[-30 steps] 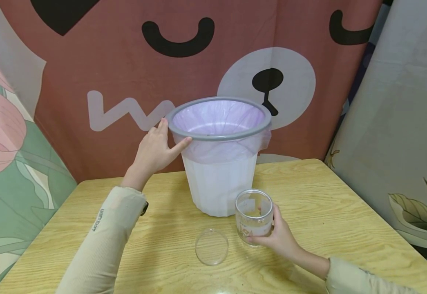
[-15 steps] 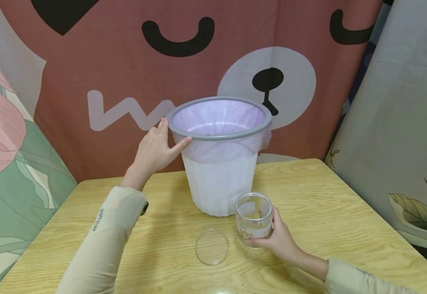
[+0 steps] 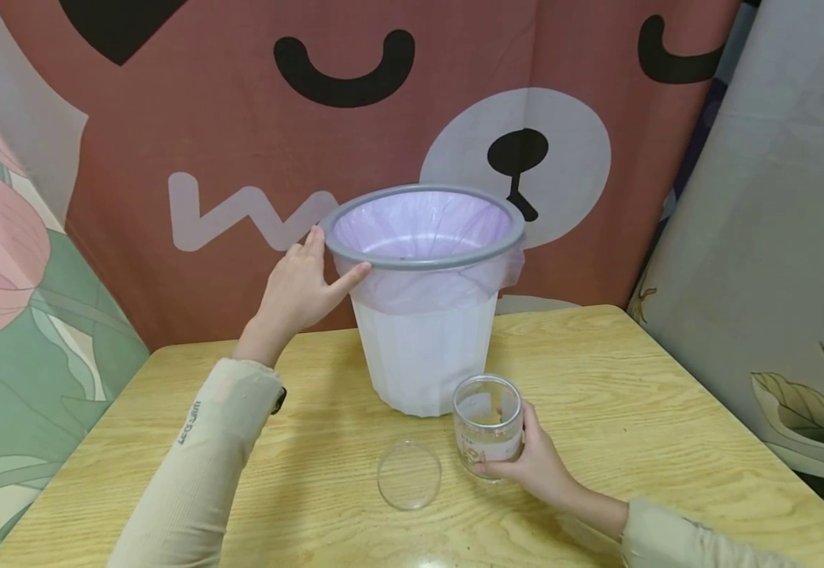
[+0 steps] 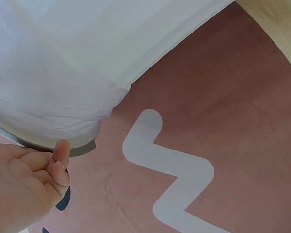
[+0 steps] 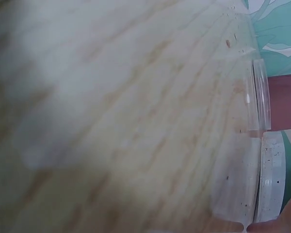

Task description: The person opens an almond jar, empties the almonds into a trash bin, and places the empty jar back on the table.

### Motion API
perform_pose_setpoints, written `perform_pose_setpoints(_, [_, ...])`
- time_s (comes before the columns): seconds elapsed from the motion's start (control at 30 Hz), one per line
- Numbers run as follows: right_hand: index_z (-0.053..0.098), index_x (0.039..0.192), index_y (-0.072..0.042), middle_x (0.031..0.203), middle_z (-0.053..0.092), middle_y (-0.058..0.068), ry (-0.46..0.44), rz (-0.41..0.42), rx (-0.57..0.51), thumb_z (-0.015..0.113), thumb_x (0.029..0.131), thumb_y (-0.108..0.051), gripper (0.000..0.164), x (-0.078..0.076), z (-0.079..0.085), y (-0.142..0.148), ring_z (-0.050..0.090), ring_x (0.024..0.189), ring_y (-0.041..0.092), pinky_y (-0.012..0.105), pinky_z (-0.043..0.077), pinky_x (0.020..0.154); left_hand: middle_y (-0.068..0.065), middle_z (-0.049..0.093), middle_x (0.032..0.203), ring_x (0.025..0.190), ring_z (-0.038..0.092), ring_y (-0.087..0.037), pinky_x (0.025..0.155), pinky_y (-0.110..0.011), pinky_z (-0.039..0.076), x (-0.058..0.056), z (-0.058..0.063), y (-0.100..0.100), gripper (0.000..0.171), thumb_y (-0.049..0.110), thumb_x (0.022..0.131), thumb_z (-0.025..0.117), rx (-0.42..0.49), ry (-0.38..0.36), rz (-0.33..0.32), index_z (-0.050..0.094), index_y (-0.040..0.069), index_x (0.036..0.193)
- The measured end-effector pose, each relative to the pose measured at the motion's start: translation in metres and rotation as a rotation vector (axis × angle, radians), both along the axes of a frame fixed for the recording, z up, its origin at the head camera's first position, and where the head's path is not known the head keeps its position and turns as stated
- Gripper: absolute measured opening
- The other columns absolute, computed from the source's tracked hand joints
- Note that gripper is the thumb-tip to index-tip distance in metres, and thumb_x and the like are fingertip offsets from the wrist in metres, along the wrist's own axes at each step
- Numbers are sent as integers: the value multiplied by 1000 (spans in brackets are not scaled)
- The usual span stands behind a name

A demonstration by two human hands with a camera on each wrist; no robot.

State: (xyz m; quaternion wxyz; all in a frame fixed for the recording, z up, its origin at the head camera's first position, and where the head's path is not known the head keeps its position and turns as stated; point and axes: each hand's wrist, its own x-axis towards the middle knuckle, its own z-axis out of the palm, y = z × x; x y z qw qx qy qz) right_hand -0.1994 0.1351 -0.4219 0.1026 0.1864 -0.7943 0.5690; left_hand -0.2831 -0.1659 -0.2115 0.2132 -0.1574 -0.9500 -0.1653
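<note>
A trash bin [image 3: 422, 347] with white ribbed sides, a grey rim and a pale purple liner stands upright on the table. My left hand [image 3: 296, 288] holds its rim at the left, thumb along the front. In the left wrist view, that hand [image 4: 31, 177] has curled fingers at the rim, which hides some fingertips. My right hand [image 3: 539, 457] grips a clear cup [image 3: 482, 450] with printed markings, in front of the bin. The thumb lies across the cup's near side and the other fingers go behind it. Left of the cup lies a clear round lid [image 3: 408, 476].
The wooden table [image 3: 596, 379] ends at its back edge against a reddish cloth [image 3: 227, 118] printed with a cartoon face. Patterned cloths hang at the left [image 3: 14, 260] and the right [image 3: 759, 237]. Beside the left cuff shows a small black device [image 3: 280, 401].
My right hand has shifted the cup slightly down and toward me, and its rim now appears lower. The left hand, the bin and the lid stay where they were.
</note>
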Motion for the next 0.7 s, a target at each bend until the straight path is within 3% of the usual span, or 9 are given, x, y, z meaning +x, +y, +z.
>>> perform_pose_setpoints(0.7, [25, 132, 0, 118, 47, 20, -5, 24, -11, 84, 57, -12, 97, -3, -7, -3, 45, 107, 41, 57, 36, 86, -24, 21, 142, 124, 28, -39, 98, -48, 26, 1, 1, 0, 100, 68, 80, 39, -1, 4, 4, 17, -9, 138])
